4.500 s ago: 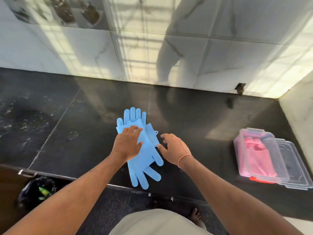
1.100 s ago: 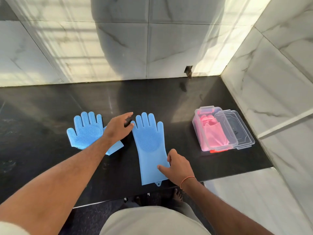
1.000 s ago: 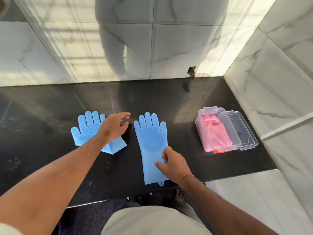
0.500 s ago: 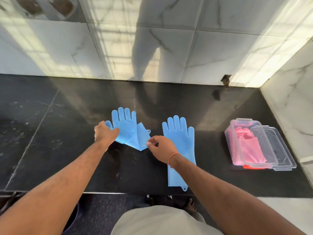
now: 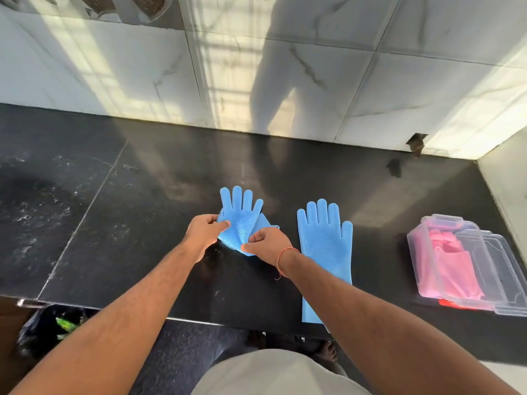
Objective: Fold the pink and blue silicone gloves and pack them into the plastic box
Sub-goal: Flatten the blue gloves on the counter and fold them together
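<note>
Two blue silicone gloves lie on the black counter. The left blue glove [image 5: 241, 215] is folded, its fingers pointing away and its cuff doubled under. My left hand [image 5: 204, 230] pinches its left edge. My right hand [image 5: 266, 245] pinches its lower right edge at the fold. The second blue glove [image 5: 325, 246] lies flat and full length to the right, bristle side up, its cuff reaching the counter's front edge. At the far right stands the clear plastic box [image 5: 427, 269] holding the folded pink gloves [image 5: 453, 269].
The box's clear lid [image 5: 507, 280] lies against its right side, with something red under the box's front. White marble tiles form the back wall and the right wall [image 5: 507, 178]. A dark bag [image 5: 48, 329] sits on the floor below the counter's left front edge.
Both hands have closed on the folded left glove, the left at its thumb side and the right at its lower edge. The camera has swung left and nearer.
</note>
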Available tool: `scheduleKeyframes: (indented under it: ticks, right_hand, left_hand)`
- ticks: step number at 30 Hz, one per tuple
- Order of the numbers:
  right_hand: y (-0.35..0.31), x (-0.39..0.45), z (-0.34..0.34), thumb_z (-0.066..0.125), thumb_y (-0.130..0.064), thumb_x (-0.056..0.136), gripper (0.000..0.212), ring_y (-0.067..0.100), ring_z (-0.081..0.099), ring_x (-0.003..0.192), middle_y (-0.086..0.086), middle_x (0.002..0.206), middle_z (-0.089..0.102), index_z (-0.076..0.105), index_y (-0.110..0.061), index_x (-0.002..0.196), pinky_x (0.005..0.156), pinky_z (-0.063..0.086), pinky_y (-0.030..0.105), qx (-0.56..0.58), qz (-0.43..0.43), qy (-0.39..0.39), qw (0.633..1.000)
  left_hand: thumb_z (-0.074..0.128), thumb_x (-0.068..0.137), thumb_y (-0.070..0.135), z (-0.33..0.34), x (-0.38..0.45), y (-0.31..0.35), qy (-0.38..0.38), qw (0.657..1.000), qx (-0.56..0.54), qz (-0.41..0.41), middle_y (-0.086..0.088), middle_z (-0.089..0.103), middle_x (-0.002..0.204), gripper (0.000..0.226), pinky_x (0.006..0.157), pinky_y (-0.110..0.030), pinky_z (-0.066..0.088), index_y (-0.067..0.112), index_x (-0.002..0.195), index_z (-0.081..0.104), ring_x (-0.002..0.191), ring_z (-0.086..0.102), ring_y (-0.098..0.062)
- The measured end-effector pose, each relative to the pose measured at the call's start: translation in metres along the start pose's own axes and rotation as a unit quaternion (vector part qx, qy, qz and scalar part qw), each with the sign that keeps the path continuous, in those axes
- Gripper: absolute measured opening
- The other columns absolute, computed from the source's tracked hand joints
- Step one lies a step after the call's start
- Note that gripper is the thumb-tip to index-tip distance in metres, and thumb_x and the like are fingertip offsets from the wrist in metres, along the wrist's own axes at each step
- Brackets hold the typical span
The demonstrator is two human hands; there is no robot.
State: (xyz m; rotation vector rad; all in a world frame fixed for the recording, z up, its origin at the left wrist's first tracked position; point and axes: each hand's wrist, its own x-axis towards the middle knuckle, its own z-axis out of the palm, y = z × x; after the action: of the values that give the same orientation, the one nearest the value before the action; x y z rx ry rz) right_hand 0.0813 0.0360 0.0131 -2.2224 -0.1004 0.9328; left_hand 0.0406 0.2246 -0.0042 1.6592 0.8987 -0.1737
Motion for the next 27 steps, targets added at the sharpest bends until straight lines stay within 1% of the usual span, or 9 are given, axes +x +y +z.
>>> scheduleKeyframes:
  ticks: [2, 5, 9, 13, 16, 19, 21, 24, 27]
  right_hand:
    - [-0.004, -0.006, -0.003, 0.077, -0.041, 0.087, 0.019, 0.010, 0.068, 0.086, -0.015, 0.082, 0.070, 0.068, -0.030, 0.075, 0.089, 0.054, 0.032, -0.011, -0.014, 0.022, 1.000]
    - [-0.007, -0.016, -0.013, 0.060, -0.051, 0.084, 0.022, 0.008, 0.066, 0.082, -0.015, 0.083, 0.071, 0.062, -0.029, 0.083, 0.095, 0.045, 0.039, -0.052, -0.040, 0.080, 0.995]
    - [0.003, -0.031, -0.033, 0.060, -0.041, 0.099, 0.022, 0.011, 0.049, 0.064, -0.011, 0.067, 0.053, 0.049, -0.026, 0.086, 0.072, 0.044, 0.034, 0.085, -0.110, 0.131, 0.982]
    - [0.022, -0.053, -0.057, 0.060, -0.039, 0.107, 0.016, 0.011, 0.048, 0.062, -0.013, 0.067, 0.054, 0.052, -0.029, 0.097, 0.065, 0.044, 0.033, 0.191, -0.144, 0.181, 0.954]
    - [0.048, -0.076, -0.077, 0.066, -0.043, 0.105, 0.020, 0.017, 0.077, 0.082, -0.001, 0.094, 0.079, 0.056, -0.033, 0.120, 0.076, 0.064, 0.036, 0.301, -0.126, 0.132, 0.936]
    - [0.083, -0.098, -0.097, 0.082, -0.034, 0.095, 0.045, 0.026, 0.079, 0.106, 0.004, 0.121, 0.079, 0.059, -0.026, 0.133, 0.089, 0.066, 0.046, 0.388, -0.101, 0.096, 0.911]
    - [0.109, -0.112, -0.109, 0.088, -0.031, 0.087, 0.053, 0.028, 0.079, 0.106, 0.002, 0.122, 0.079, 0.061, -0.024, 0.132, 0.078, 0.067, 0.046, 0.396, -0.083, 0.107, 0.908]
    - [0.144, -0.130, -0.123, 0.087, -0.035, 0.079, 0.056, 0.024, 0.081, 0.096, -0.004, 0.116, 0.080, 0.061, -0.029, 0.129, 0.055, 0.059, 0.034, 0.377, -0.047, 0.148, 0.913]
    - [0.175, -0.143, -0.133, 0.087, -0.036, 0.076, 0.056, 0.020, 0.079, 0.087, -0.005, 0.112, 0.080, 0.062, -0.032, 0.126, 0.048, 0.053, 0.030, 0.390, -0.023, 0.193, 0.900]
  left_hand:
    - [0.075, 0.103, 0.024, 0.002, -0.005, 0.001, 0.002, 0.999, -0.007, 0.041, -0.009, 0.079, 0.103, 0.007, 0.085, -0.038, 0.055, 0.019, 0.100, 0.077, 0.093, 0.066, -0.020]
    - [0.070, 0.104, 0.035, 0.006, -0.016, 0.009, -0.032, 0.990, -0.082, 0.110, -0.014, 0.078, 0.112, 0.017, 0.092, -0.040, 0.055, 0.020, 0.111, 0.074, 0.098, 0.067, -0.017]
    - [0.065, 0.107, 0.043, 0.021, -0.027, 0.033, -0.083, 0.968, -0.174, 0.160, 0.003, 0.076, 0.112, 0.020, 0.091, -0.037, 0.058, 0.031, 0.123, 0.067, 0.105, 0.071, -0.017]
    - [0.070, 0.107, 0.029, 0.048, -0.036, 0.061, -0.204, 0.918, -0.310, 0.139, -0.008, 0.075, 0.135, 0.042, 0.095, -0.045, 0.066, 0.020, 0.147, 0.058, 0.117, 0.076, -0.027]
    - [0.069, 0.106, 0.022, 0.081, -0.048, 0.082, -0.284, 0.882, -0.356, 0.122, -0.012, 0.072, 0.141, 0.045, 0.103, -0.054, 0.062, 0.020, 0.150, 0.059, 0.124, 0.073, -0.032]
    - [0.070, 0.104, 0.018, 0.121, -0.059, 0.098, -0.340, 0.866, -0.352, 0.104, -0.013, 0.069, 0.143, 0.054, 0.113, -0.057, 0.055, 0.016, 0.156, 0.055, 0.129, 0.069, -0.034]
    - [0.072, 0.102, 0.018, 0.150, -0.068, 0.105, -0.363, 0.866, -0.333, 0.089, -0.014, 0.069, 0.141, 0.062, 0.116, -0.056, 0.053, 0.014, 0.160, 0.049, 0.129, 0.068, -0.034]
    - [0.070, 0.101, 0.016, 0.192, -0.078, 0.108, -0.381, 0.866, -0.314, 0.072, -0.018, 0.067, 0.145, 0.062, 0.117, -0.057, 0.051, 0.016, 0.160, 0.049, 0.129, 0.066, -0.035]
    - [0.065, 0.105, 0.010, 0.232, -0.085, 0.107, -0.399, 0.865, -0.303, 0.034, -0.021, 0.068, 0.143, 0.052, 0.118, -0.057, 0.050, 0.015, 0.156, 0.056, 0.128, 0.066, -0.034]
